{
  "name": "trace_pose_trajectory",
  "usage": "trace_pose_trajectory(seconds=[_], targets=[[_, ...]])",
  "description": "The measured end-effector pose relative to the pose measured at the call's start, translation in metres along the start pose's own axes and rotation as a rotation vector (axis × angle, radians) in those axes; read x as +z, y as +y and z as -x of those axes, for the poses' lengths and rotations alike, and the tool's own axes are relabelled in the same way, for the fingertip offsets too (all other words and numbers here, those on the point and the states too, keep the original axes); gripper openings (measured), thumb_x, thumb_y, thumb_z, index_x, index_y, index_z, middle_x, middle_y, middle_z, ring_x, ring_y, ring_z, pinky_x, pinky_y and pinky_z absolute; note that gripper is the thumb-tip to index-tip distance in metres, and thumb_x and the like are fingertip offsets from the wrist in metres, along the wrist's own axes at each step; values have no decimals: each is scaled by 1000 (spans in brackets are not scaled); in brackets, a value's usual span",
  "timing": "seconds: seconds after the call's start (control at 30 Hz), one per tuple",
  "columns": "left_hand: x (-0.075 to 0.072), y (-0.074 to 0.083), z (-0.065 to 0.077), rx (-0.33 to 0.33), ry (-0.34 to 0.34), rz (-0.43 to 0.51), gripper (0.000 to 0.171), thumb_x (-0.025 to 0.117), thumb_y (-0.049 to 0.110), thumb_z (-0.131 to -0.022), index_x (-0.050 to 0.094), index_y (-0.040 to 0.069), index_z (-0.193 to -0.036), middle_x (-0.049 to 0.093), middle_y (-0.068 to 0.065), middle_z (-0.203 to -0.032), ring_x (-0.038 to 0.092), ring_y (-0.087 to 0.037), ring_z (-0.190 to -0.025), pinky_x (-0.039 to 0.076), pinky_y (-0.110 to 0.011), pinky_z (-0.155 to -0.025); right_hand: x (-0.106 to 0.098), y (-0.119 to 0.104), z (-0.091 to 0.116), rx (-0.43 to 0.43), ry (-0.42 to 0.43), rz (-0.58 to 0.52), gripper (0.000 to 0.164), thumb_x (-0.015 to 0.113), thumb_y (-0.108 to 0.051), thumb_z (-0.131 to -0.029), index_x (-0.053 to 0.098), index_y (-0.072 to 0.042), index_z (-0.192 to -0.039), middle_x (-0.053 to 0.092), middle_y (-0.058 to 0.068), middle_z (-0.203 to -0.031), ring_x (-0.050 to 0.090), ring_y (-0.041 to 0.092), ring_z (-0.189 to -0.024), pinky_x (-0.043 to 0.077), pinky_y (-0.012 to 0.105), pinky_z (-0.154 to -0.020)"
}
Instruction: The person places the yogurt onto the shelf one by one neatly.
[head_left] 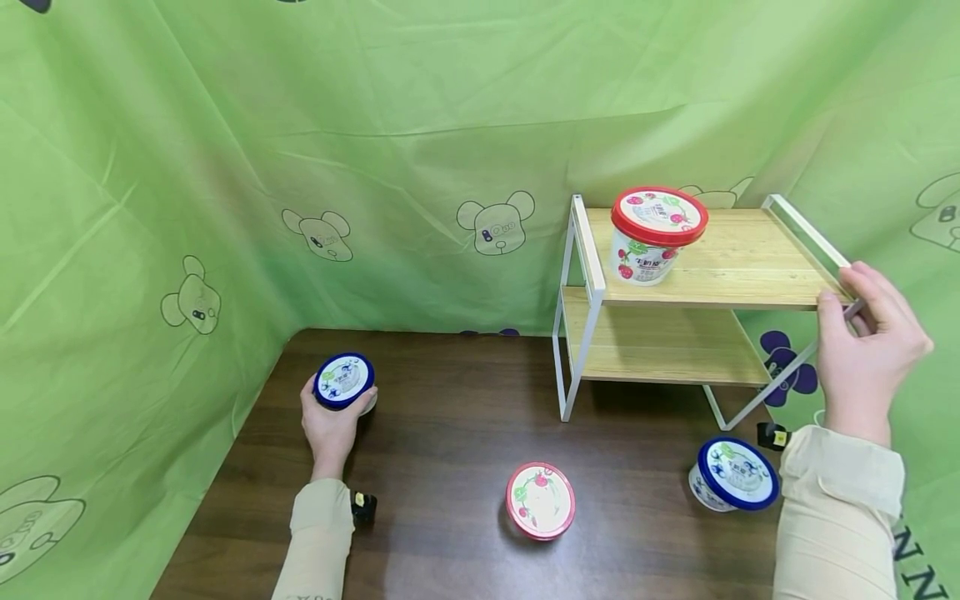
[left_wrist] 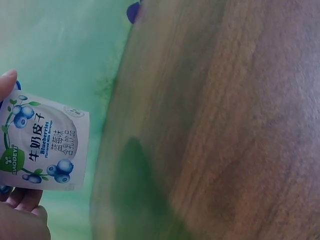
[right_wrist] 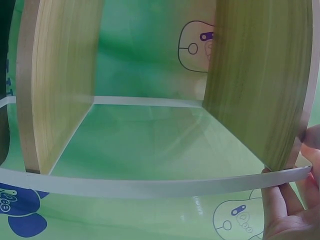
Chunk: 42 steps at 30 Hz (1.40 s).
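At the table's far left in the head view, my left hand [head_left: 330, 432] grips a blueberry milk tub [head_left: 345, 380] with a blue lid, thumb and fingers around its sides. The left wrist view shows the printed white side of this blueberry tub [left_wrist: 47, 142] with fingers above and below. On the right, my right hand [head_left: 870, 354] pinches the front right corner of a two-tier wooden shelf [head_left: 742, 262] with a white metal frame. A red-lidded tub [head_left: 645, 257] with berry prints stands on the left of the top board. In the right wrist view, fingers [right_wrist: 275, 205] touch the shelf's corner.
Another red-lidded tub [head_left: 540, 502] stands on the brown table [head_left: 435, 467], front centre. A second blue-lidded tub [head_left: 738, 473] stands in front of the shelf, beside my right sleeve. Green cloth [head_left: 420, 175] with bear drawings hangs behind and at the sides.
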<state>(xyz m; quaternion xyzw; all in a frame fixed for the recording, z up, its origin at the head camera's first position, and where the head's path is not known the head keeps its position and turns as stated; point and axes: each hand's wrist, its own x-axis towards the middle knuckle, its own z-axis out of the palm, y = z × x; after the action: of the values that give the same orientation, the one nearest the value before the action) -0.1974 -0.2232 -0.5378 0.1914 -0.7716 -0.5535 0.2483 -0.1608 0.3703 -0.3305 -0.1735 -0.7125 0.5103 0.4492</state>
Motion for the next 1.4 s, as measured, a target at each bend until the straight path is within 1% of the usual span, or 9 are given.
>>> trace_pose_trajectory(seconds=[0.3, 0.57, 0.8, 0.9, 1.07, 1.2, 1.4], targets=[[6, 8, 1, 21, -2, 25, 100, 100, 27, -64, 44, 9, -146, 53, -15, -141, 47, -29, -131, 33, -46, -111, 0, 1, 0, -1, 3, 5, 31, 68, -1, -92, 74, -8, -122, 65, 3, -133, 61, 11, -120, 45, 20, -100], [10, 15, 4, 36, -30, 24, 102, 100, 28, -64, 43, 9, -147, 52, -14, -142, 46, -28, -131, 34, -47, -110, 0, 2, 0, 0, 1, 5, 31, 68, 0, -92, 74, -8, -122, 65, 1, -133, 61, 11, -121, 45, 20, -100], [12, 19, 2, 62, -27, 25, 99, 100, 28, -64, 46, 10, -145, 54, -12, -139, 48, -26, -129, 34, -45, -109, 0, 3, -1, -5, 3, 5, 31, 68, -1, -92, 74, -8, -122, 65, 3, -134, 61, 11, -120, 45, 20, -100], [12, 20, 1, 63, -28, 27, 98, 100, 27, -64, 47, 9, -145, 55, -13, -139, 48, -26, -128, 34, -45, -109, 0, 3, -1, -4, 3, 1, 31, 68, 0, -92, 74, -8, -121, 65, 3, -134, 61, 11, -120, 45, 20, -99], [11, 22, 0, 66, -41, 27, 98, 99, 29, -65, 47, 6, -145, 54, -15, -139, 48, -29, -129, 35, -48, -109, 0, 2, -1, -1, 3, -17, 31, 68, 1, -91, 74, -7, -121, 65, 4, -133, 62, 11, -120, 45, 20, -99], [11, 24, -2, 61, -50, 20, 97, 98, 32, -67, 47, 5, -145, 55, -15, -139, 48, -29, -128, 35, -50, -109, 0, 2, -1, -7, 4, -17, 31, 68, 1, -91, 74, -7, -120, 66, 4, -133, 62, 11, -119, 46, 19, -98], [12, 28, -2, 52, -62, 12, 93, 97, 33, -68, 49, 8, -143, 55, -12, -138, 49, -27, -127, 36, -48, -108, 1, 2, -1, -10, 7, -22, 31, 68, 2, -91, 74, -5, -120, 66, 5, -132, 63, 11, -118, 47, 19, -97]])
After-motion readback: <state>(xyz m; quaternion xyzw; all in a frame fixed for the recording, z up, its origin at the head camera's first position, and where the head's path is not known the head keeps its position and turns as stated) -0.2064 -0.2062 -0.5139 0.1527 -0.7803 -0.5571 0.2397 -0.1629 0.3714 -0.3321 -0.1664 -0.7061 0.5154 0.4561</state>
